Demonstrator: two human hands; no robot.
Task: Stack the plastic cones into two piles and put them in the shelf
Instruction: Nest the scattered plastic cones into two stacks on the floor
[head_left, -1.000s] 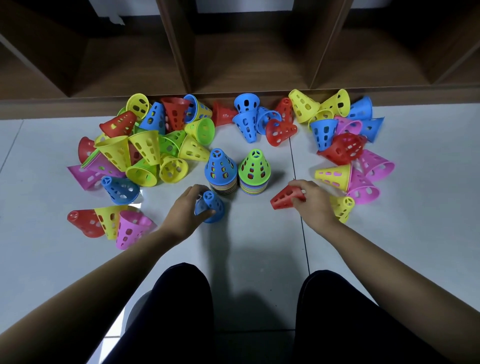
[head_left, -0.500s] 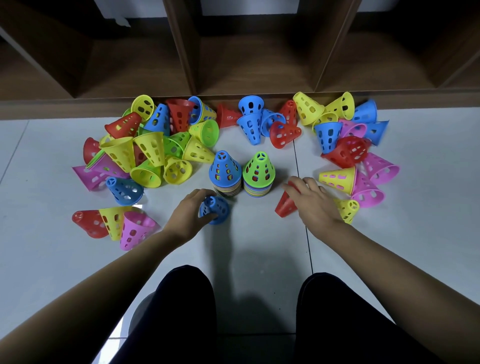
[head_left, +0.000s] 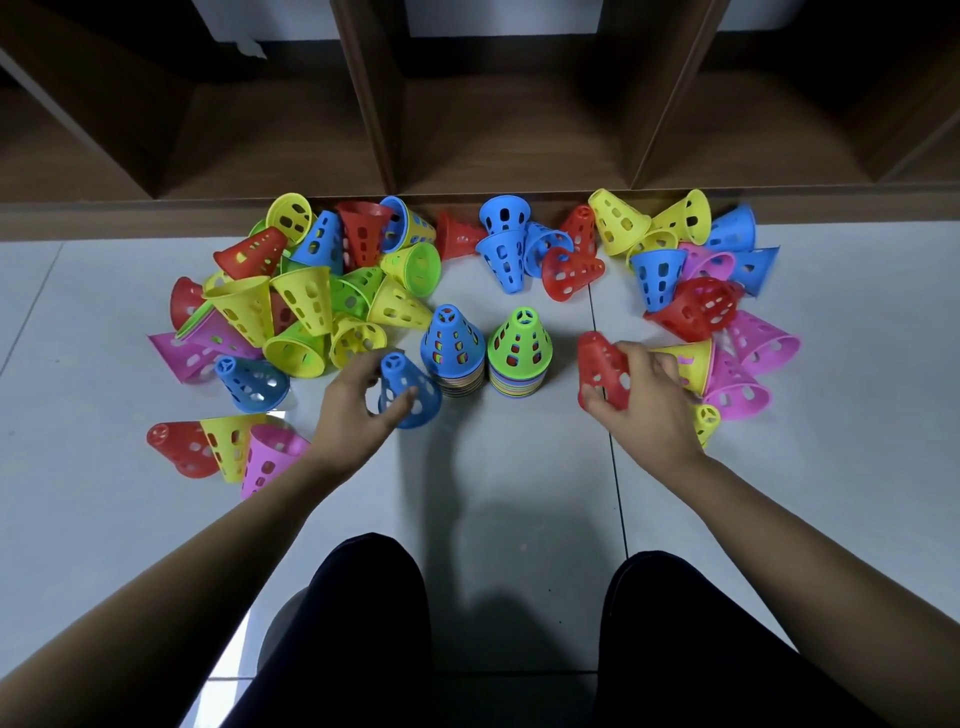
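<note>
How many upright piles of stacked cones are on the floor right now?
2. The blue-topped pile stands mid-floor; the green-topped pile stands beside it on its right. Some toppled cones in the side heaps may hide nested ones.

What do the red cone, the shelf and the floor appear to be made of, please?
The red cone looks like moulded plastic: uniform bright colour, thin perforated walls, slight sheen. The shelf looks like brown wood or wood-look laminate, matt and faintly grained; I cannot tell which. The floor looks like pale, slightly glossy tile, with grout lines.
</note>
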